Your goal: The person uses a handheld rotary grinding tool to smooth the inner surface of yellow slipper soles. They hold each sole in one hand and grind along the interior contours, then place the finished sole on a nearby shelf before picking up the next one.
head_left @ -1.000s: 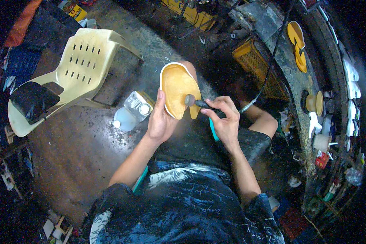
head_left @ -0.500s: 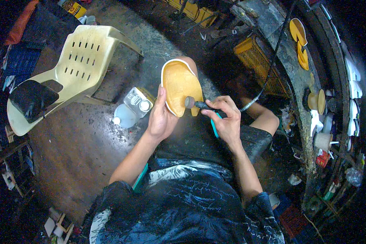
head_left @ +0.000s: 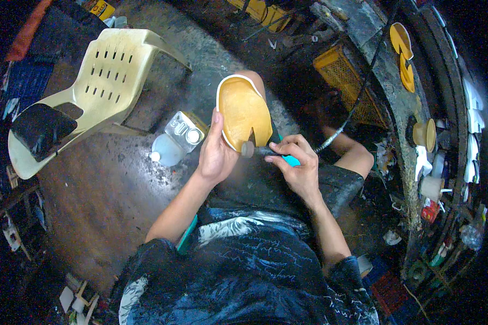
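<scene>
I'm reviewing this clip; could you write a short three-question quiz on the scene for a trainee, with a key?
1. Which hand holds the yellow curved shell with a white rim, and which holds the black slender-handled tool with a round grey-brown head?
2. True or false: the cream plastic chair with a slotted back stands to the person's left.
3. What stands next to the translucent bottle with a white cap?
A) a silver-topped rectangular can
B) a red bucket
C) a wooden stool

Key:
1. The left hand holds the shell; the right hand holds the tool.
2. True.
3. A.
</scene>
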A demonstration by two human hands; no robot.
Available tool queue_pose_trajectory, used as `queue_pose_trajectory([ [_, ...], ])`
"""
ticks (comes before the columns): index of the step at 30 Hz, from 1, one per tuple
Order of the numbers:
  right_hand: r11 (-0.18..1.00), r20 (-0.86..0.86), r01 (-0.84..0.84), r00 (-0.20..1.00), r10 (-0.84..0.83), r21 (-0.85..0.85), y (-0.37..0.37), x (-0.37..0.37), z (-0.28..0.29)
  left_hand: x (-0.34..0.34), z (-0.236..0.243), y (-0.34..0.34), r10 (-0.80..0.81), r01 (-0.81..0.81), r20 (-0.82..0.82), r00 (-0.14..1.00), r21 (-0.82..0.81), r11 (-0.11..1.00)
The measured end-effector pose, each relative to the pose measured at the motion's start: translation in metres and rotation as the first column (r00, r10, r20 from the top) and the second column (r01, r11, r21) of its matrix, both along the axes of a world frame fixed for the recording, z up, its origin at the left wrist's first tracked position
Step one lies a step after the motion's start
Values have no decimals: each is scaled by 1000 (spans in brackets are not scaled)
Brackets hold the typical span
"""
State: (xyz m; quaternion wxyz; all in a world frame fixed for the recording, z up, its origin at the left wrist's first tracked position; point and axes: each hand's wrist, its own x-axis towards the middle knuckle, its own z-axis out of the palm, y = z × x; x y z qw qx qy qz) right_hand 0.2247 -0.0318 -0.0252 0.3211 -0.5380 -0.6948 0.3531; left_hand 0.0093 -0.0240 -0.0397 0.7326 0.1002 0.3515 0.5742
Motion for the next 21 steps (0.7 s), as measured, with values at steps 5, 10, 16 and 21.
queue_pose_trajectory([
  [5, 998, -7, 53, 999, -53, -19, -2, 0, 1, 1, -1, 0, 11, -10, 22, 1000, -7, 1000],
  [10, 1000, -9, 7, 1000, -7, -3, -2, -2, 2, 1, -3, -1, 6, -6, -6, 1000, 17, 1000],
  [16, 999, -16, -18, 1000, 17, -28, -3, -3, 4, 0, -5, -3, 73, -73, 54, 996, 8, 997],
  [21, 999, -11, 17, 1000, -17, 31, 3, -3, 1, -2, -4, -3, 78, -82, 143, 987, 19, 996],
])
